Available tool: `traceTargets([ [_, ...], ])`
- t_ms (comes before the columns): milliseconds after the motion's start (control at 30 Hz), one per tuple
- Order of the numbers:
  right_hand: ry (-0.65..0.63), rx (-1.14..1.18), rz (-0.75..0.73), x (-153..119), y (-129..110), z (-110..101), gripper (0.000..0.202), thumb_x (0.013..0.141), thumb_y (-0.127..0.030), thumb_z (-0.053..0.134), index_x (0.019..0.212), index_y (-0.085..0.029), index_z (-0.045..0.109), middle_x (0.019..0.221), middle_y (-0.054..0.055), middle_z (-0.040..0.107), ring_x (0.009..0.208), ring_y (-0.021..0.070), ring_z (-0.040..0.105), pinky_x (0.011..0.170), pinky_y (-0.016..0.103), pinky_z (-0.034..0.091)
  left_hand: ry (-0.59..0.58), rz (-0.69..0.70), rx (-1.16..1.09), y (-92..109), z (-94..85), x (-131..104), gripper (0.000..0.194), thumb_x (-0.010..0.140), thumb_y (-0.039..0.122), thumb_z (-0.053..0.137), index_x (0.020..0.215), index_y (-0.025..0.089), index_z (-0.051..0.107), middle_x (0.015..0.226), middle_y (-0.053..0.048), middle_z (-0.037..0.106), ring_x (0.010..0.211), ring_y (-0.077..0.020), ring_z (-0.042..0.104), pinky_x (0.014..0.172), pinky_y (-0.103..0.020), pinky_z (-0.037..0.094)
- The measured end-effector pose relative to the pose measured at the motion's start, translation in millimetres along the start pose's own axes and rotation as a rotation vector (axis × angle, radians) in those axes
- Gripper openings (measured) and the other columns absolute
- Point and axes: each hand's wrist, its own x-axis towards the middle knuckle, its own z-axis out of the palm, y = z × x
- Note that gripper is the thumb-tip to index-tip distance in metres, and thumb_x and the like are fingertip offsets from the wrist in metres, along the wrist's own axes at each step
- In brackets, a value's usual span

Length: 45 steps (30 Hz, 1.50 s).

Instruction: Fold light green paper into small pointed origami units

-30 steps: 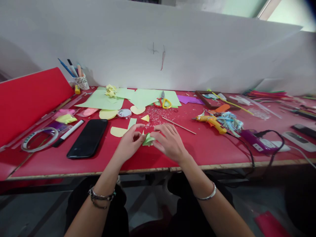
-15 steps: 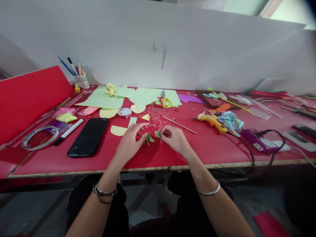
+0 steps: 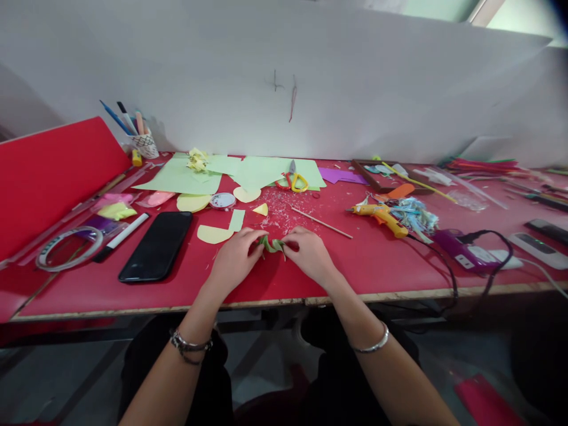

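Observation:
Close above the red tabletop, my left hand (image 3: 237, 254) pinches a small green leaf-shaped piece (image 3: 265, 243) between thumb and fingers. My right hand (image 3: 310, 251) has its fingertips closed on a second green leaf-shaped piece (image 3: 277, 244). The two pieces meet or nearly meet between my hands; whether they touch I cannot tell. Behind my left hand lie a pale green paper strip (image 3: 236, 220) and a pale yellow cut-out (image 3: 213, 234). A thin wooden stick (image 3: 322, 222) rests beyond my right hand.
A black phone (image 3: 157, 247) lies left, beside a marker (image 3: 122, 236) and a tape roll (image 3: 70, 248). Scissors (image 3: 293, 179) rest on green paper sheets (image 3: 261, 171) at the back. To the right are a yellow glue gun (image 3: 381, 218), its cable, and a purple power adapter (image 3: 459, 251).
My two hands have come together, bringing the green pieces from apart to side by side. My left fingers, spread before, are now drawn in around their piece.

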Motion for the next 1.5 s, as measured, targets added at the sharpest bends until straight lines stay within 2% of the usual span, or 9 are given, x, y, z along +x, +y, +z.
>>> traceTargets([
  [200,-0.02,-0.241,0.033,-3,-7,-3,0.011,0.079,-0.018,0.05,0.074,-0.018,0.059,0.08,0.004,0.059,0.07,0.0143,0.054,0.054,0.023,0.031,0.005,0.036,-0.047,-3,-0.9,0,0.023,0.082,0.018,0.043,0.101,0.021,0.056,0.103,-0.006,0.058,0.093,-0.0199,0.055,0.08,-0.033,0.044],
  [367,-0.048,-0.344,-0.021,-6,-14,-6,0.009,0.079,-0.019,0.05,0.073,-0.019,0.056,0.081,0.005,0.06,0.07,0.0147,0.054,0.048,0.024,0.024,0.002,0.07,-0.089,-4,-0.2,0,0.023,0.081,0.015,0.042,0.097,0.021,0.057,0.1,-0.005,0.059,0.091,-0.0195,0.055,0.08,-0.033,0.044],
  [533,-0.082,-0.299,-0.041,-8,-18,-7,0.012,0.078,-0.024,0.05,0.068,-0.018,0.056,0.075,0.002,0.059,0.06,0.0113,0.051,0.046,0.023,0.021,0.028,0.091,-0.08,-3,0.4,1,0.019,0.078,0.013,0.045,0.091,0.02,0.058,0.094,-0.005,0.059,0.088,-0.0187,0.054,0.078,-0.031,0.043],
  [700,-0.081,-0.274,-0.064,-9,-20,-6,0.018,0.079,-0.026,0.048,0.065,-0.018,0.056,0.072,0.001,0.058,0.058,0.0104,0.049,0.046,0.023,0.019,-0.001,0.064,-0.08,2,-1.5,0,0.011,0.076,0.014,0.048,0.082,0.018,0.057,0.083,-0.003,0.057,0.075,-0.0162,0.053,0.068,-0.027,0.042],
  [1033,-0.118,-0.263,-0.133,-9,-20,-5,0.018,0.079,-0.03,0.047,0.067,-0.019,0.055,0.073,0.0,0.057,0.06,0.0107,0.049,0.048,0.023,0.021,-0.01,0.054,-0.058,2,-2.5,-1,0.012,0.077,0.016,0.049,0.086,0.019,0.056,0.085,-0.002,0.056,0.078,-0.0162,0.053,0.069,-0.028,0.042],
  [1300,-0.198,-0.161,-0.187,-6,-11,-8,0.008,0.08,-0.021,0.049,0.082,-0.017,0.056,0.079,0.002,0.055,0.068,0.0114,0.05,0.054,0.021,0.028,-0.028,0.039,-0.038,1,-3.7,-1,0.013,0.079,0.015,0.047,0.087,0.02,0.056,0.09,-0.001,0.057,0.082,-0.0152,0.053,0.072,-0.027,0.043],
  [1500,-0.234,0.015,-0.247,-5,-2,-10,0.019,0.085,-0.012,0.04,0.09,-0.016,0.058,0.087,0.004,0.052,0.079,0.0125,0.049,0.067,0.022,0.035,-0.034,0.081,-0.047,2,-3.7,-1,0.014,0.079,0.014,0.046,0.087,0.02,0.056,0.09,-0.001,0.056,0.082,-0.0153,0.053,0.072,-0.027,0.043],
])
